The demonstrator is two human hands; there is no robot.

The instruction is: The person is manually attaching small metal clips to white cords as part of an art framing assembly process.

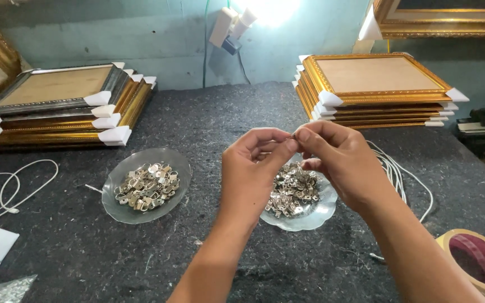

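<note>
My left hand (254, 171) and my right hand (338, 160) meet fingertip to fingertip above a glass dish (315, 216) heaped with small silver metal hangers (293, 191). Both pinch one tiny metal piece (294, 136) between thumbs and forefingers; it is almost hidden by the fingers. A second glass dish (116, 207) with several brass and silver hangers (147, 185) lies to the left on the dark felt table (209, 123).
Stacks of gold picture frames with white corner guards stand at the back left (57, 106) and back right (374, 84). White cord lies at left (15, 188) and right (399, 174). A tape roll (478, 261) sits at the front right corner.
</note>
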